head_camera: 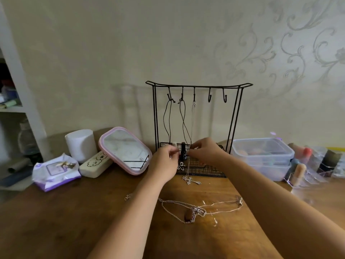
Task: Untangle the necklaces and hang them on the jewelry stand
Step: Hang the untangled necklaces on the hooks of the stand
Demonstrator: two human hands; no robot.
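Pinched chain (pixel 188 168) hanging vertically

Three necklaces (pixel 183 118) hang on the black wire jewelry stand (pixel 198 85); tangled silver chains (pixel 194 212) lie before it.

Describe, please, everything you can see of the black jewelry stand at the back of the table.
The jewelry stand is thin black wire, upright against the wall on the wooden table. Two pairs of slim legs carry a top bar with upturned ends and five hooks. The three left hooks hold necklaces: two black cords and a pale chain; the two right hooks are bare. A wire mesh tray forms the base, holding small bottles. Both hands work just in front of it.
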